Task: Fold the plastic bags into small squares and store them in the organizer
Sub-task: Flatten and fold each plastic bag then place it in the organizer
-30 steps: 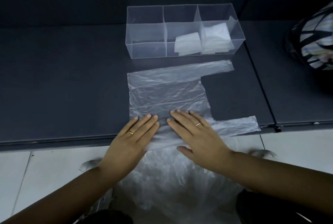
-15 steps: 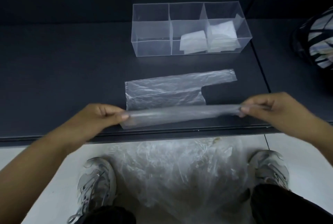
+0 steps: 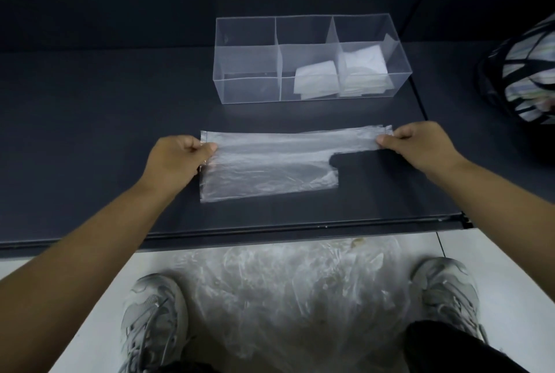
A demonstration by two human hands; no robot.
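Note:
A clear plastic bag (image 3: 270,171) lies folded lengthwise in half on the dark table (image 3: 90,132). My left hand (image 3: 177,159) pinches its far left corner. My right hand (image 3: 417,144) pinches the handle end at the far right. Behind the bag stands a clear organizer (image 3: 249,90) with three compartments. A folded white square (image 3: 315,80) sits in the middle compartment. Several folded squares (image 3: 365,72) fill the right one, and the left one holds nothing.
A heap of loose clear plastic bags (image 3: 288,291) lies on the floor between my two grey shoes, below the table's front edge (image 3: 270,228). A striped bag (image 3: 522,72) sits at the table's far right. A seam runs down the table right of the organizer.
My hands lifted the bag's near edge from the table front and carried it away from me onto the far edge. The bag now lies folded in half.

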